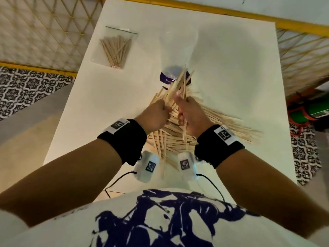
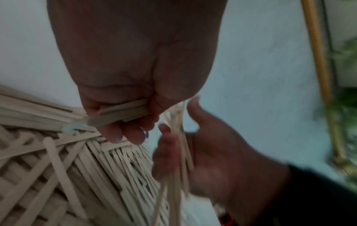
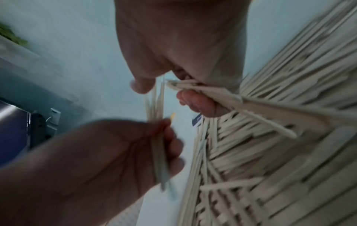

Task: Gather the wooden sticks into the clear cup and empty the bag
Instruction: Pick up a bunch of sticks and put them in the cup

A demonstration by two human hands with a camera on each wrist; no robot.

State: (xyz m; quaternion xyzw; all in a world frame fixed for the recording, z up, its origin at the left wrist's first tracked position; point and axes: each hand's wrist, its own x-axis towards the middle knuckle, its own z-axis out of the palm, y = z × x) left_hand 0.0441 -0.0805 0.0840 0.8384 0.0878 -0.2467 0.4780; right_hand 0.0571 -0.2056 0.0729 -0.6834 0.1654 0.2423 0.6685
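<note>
While both hands, left hand point(image 1: 156, 113) and right hand point(image 1: 190, 111), clutch loose sticks point(image 1: 178, 84) near the cup point(image 1: 175, 76), blurry though, a few could easily slip back onto the desk point(image 1: 231, 68).

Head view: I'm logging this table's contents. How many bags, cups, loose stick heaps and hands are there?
Bag: 1
Clear cup: 1
Loose stick heap: 1
Hands gripping sticks: 2, left hand and right hand
Total: 5

head: high, looking down, wide | wrists: close, along hands point(image 1: 170, 111) | shared: stick pile point(image 1: 178, 139)
</note>
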